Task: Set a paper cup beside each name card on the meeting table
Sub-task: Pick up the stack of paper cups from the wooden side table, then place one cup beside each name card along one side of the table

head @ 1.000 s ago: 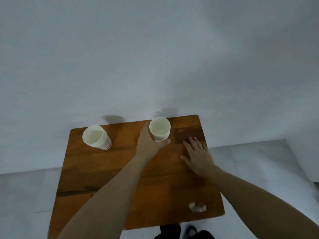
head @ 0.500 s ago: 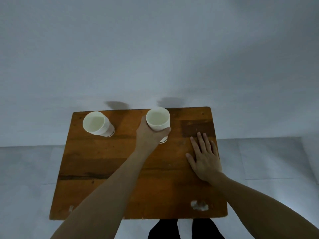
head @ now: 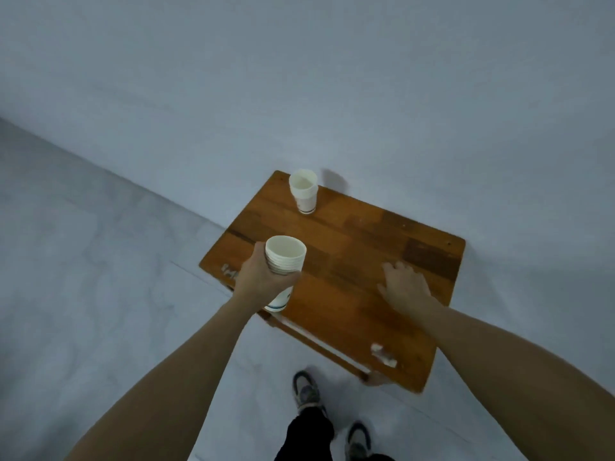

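Left hand point(head: 263, 281), frame centre-left: fingers closed around a nested stack of paper cups point(head: 284, 261), held above the desk's point(head: 349, 261) left edge. Second cup stack point(head: 303, 191): stood at upper desk corner. Right hand point(head: 404, 287): open, laid flat on desk.

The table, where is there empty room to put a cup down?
The widest bare wood on the table lies in the middle, bordered by the cup stack at the far corner, the left hand gripping the held cups, and the right hand. The far right corner is bare too.
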